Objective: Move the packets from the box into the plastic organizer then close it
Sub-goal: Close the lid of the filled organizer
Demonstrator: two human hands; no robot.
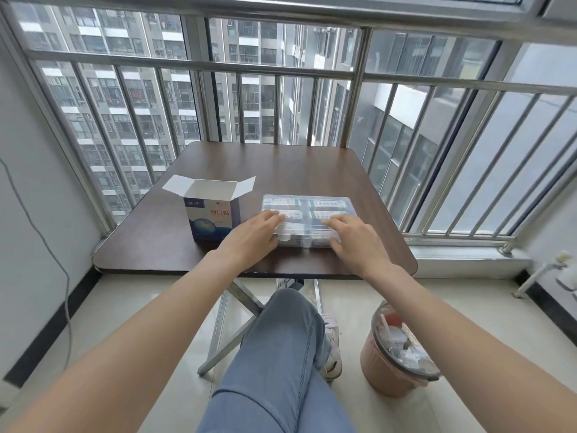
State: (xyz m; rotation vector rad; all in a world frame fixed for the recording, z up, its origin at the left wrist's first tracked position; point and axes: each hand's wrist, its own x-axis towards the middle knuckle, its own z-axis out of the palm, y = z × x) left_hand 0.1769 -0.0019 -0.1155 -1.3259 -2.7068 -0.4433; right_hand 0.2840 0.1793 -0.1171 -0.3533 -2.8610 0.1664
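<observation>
A clear plastic organizer (307,204) lies flat on the brown table (256,164), lid down, with several green-and-white packets (327,204) showing through its compartments. My left hand (254,234) rests on the organizer's near left corner, fingers straight on the lid and thumb at the front edge. On the near right part lies my right hand (356,237), fingers flat on the lid, thumb against the front wall. To the left stands a white and blue cardboard box (212,218), its top flaps open; its inside looks white and I see no packets in it.
The table is small, with its near edge just below my wrists. A metal window railing (437,170) runs behind and to the right. Under the table are my crossed legs in jeans, and a pink waste bin (396,354) with a liner stands at the right.
</observation>
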